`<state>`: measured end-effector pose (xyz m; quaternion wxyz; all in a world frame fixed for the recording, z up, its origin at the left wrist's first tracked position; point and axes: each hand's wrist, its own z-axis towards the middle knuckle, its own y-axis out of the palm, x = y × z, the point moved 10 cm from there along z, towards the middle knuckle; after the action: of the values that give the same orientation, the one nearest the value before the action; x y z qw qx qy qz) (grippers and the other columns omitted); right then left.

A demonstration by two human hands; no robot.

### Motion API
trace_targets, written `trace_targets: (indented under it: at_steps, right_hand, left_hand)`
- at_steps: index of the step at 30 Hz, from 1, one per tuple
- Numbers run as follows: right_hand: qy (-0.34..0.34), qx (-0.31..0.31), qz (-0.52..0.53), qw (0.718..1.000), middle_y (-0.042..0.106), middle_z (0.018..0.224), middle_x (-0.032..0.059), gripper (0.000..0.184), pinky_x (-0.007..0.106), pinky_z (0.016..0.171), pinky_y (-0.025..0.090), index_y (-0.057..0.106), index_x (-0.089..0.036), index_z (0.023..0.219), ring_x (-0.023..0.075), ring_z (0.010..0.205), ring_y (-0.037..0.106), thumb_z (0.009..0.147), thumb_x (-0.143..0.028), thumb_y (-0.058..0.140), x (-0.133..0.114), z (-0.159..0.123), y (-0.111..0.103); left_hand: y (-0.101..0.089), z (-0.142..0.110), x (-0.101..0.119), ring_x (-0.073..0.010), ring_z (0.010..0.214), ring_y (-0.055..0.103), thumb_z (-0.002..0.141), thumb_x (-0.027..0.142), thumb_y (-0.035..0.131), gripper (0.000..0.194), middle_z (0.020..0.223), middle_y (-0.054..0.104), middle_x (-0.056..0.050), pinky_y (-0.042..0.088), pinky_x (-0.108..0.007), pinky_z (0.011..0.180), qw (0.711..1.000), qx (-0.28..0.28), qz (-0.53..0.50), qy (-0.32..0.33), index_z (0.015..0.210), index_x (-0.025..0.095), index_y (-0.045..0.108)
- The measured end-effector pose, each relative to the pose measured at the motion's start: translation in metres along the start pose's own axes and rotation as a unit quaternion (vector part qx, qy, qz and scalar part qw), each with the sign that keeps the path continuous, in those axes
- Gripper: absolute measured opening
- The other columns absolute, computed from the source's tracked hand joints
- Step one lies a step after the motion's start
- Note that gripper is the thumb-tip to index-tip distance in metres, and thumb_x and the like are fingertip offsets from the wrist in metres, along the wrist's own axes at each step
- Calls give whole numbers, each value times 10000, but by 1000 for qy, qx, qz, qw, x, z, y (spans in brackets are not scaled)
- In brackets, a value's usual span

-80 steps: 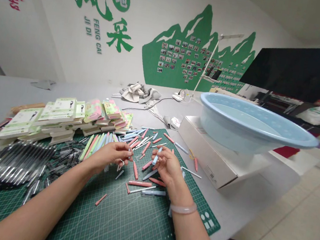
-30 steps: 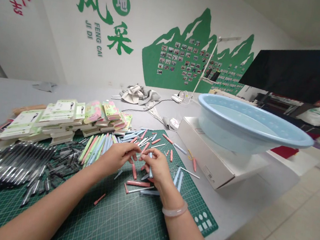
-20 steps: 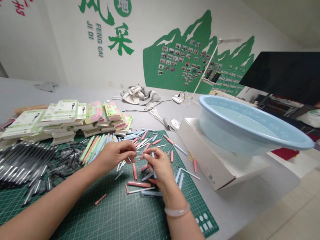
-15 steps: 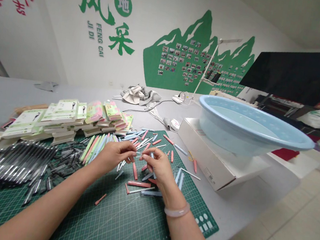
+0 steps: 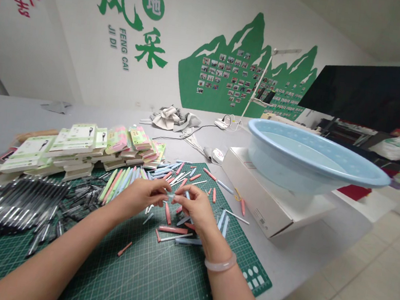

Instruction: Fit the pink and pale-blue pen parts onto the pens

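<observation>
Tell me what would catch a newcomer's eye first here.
Probably the large blue basin, perched on the white box at right. The green mountain mural on the back wall stands out too. Nearer, the left hand and right hand are close together, above scattered pink and blue pen-like pieces on the green cutting mat.

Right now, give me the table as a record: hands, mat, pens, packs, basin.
Left hand: fingertips close together; anything held is unclear
Right hand: holds blue piece, fingertips near the other hand's
Mat: green, gridded; pink and blue pen parts scattered around the hands
Black pens: lined up at left, partly on mat
Packs: stacked behind black pens
Basin: pale blue, on white box at right
</observation>
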<state>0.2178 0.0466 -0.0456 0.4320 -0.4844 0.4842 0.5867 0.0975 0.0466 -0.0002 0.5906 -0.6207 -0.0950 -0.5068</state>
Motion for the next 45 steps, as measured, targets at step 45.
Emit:
trace_targets:
  at_steps: [45]
  right_hand:
    - [125, 80, 333, 931, 680, 815, 89, 62, 297, 850, 542, 658, -102, 754, 192, 867, 670, 693, -104, 669, 47, 9, -17]
  left_hand:
    - [15, -9, -61, -117, 709, 638, 714, 388, 674, 376, 877, 694, -27, 473, -204, 608, 886, 185, -394, -159, 995, 208, 501]
